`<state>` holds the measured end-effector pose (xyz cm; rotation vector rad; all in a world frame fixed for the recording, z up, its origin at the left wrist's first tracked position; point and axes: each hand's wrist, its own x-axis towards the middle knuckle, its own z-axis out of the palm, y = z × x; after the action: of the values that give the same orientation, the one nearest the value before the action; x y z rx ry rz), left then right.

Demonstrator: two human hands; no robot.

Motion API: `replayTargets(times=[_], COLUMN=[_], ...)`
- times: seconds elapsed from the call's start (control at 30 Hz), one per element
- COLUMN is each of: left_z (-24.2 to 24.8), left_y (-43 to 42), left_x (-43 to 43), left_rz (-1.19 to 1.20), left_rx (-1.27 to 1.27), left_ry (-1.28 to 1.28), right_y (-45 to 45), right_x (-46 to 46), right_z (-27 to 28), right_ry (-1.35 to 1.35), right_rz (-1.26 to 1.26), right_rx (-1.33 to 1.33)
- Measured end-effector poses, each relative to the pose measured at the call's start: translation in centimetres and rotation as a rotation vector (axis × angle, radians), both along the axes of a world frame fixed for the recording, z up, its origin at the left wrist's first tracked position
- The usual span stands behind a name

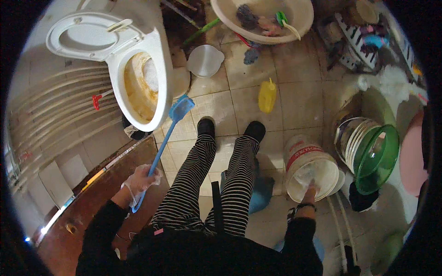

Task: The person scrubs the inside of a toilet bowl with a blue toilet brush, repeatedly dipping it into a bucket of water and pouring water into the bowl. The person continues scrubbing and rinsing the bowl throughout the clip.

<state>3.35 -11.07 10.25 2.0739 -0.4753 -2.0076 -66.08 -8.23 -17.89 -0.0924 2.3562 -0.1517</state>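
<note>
My left hand (pixel 143 177), in a thin clear plastic glove, grips the handle of a blue toilet brush (pixel 165 141). Its broad head is up beside the rim of a white toilet (pixel 165 100), whose bowl has brown-yellow stains and white foam inside. The toilet seat (pixel 51 38) is raised. On my right, my right hand (pixel 310 189) reaches into the mouth of a white plastic bucket (pixel 293 160) with a red band. The fingers are blurred inside it, so whether they hold anything cannot be told.
A yellow plastic bottle (pixel 267 96) lies on the tiles ahead of my feet. Beyond are a white lid (pixel 205 61) and a large basin (pixel 305 20) holding cloths and a green-headed brush. Stacked buckets with a green basin (pixel 386 162) stand at right.
</note>
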Motion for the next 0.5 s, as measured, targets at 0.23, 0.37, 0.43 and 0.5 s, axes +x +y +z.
replayTargets(times=[0.23, 0.37, 0.43, 0.5], left_z=[3.4, 4.0, 3.2, 1.7], left_y=[0.1, -0.2, -0.2, -0.3], left_x=[2.5, 4.3, 5.6, 6.9], left_rz=[0.148, 0.045, 0.143, 0.256], left_rx=[0.100, -0.075, -0.088, -0.140], left_ry=[0.070, -0.066, -0.054, -0.004], right_y=[2.5, 0.4, -1.5, -4.5], right_x=[2.0, 6.8, 10.7, 14.8], right_z=[14.2, 22.0, 24.6, 26.3], right_ry=[0.112, 0.048, -0.037, -0.132], right_rz=[-0.469, -0.241, -0.200, 0.086], right_rx=[-0.225, -0.478, -0.700, -0.763])
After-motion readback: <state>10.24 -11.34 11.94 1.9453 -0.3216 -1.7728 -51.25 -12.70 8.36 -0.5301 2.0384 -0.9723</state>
